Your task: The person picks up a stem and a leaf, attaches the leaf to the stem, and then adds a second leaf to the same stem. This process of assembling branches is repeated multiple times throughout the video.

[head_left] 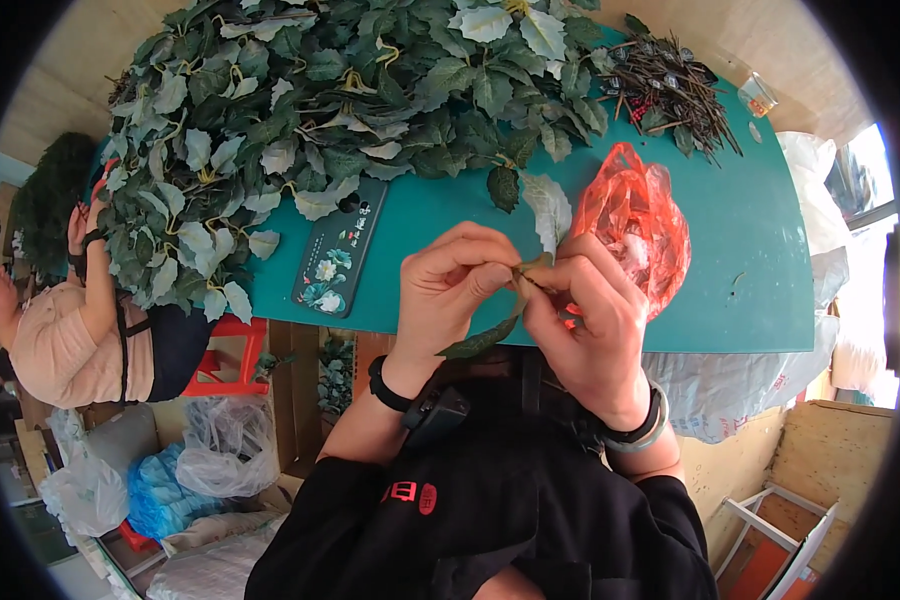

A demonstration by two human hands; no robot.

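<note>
Above the table's near edge, both hands meet at a small sprig of toothed green leaves. One pale leaf points up and away from me, while a darker one hangs toward my lap. My left hand pinches the stem with thumb and forefinger. Close against it, my right hand is closed on the same stem with its fingertips. The exact spot where the fingertips meet is partly hidden. Just beyond my right hand lies a crumpled red plastic bag; its contents are unclear.
A large heap of leafy sprigs covers the green table's far left. A dark phone with a flower print lies before it. Dark twigs and a small clear cup are far right. Another person sits at left, beside a red stool.
</note>
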